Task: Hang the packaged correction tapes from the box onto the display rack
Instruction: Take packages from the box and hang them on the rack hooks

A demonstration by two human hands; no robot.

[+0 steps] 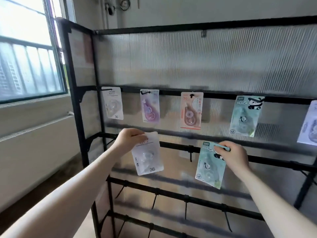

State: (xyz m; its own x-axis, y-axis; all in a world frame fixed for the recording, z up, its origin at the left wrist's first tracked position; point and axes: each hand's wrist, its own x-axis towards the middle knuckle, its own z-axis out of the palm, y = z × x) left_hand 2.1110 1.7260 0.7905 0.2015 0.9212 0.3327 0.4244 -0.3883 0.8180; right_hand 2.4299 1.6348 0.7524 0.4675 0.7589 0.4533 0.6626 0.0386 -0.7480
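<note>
- Left hand [131,138] pinches the top of the white pack [147,157]; right hand [235,156] pinches the top of the panda pack [210,165].
- Both packs hang long-axis down, tops level with the second bar [176,147].
- Bare hook [191,154] sits between them, nearer the panda pack, so I'd guess right goes first.

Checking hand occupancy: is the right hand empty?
No, the right hand pinches the top of a green panda pack, while the left hand holds a white pack marked 36.
</note>
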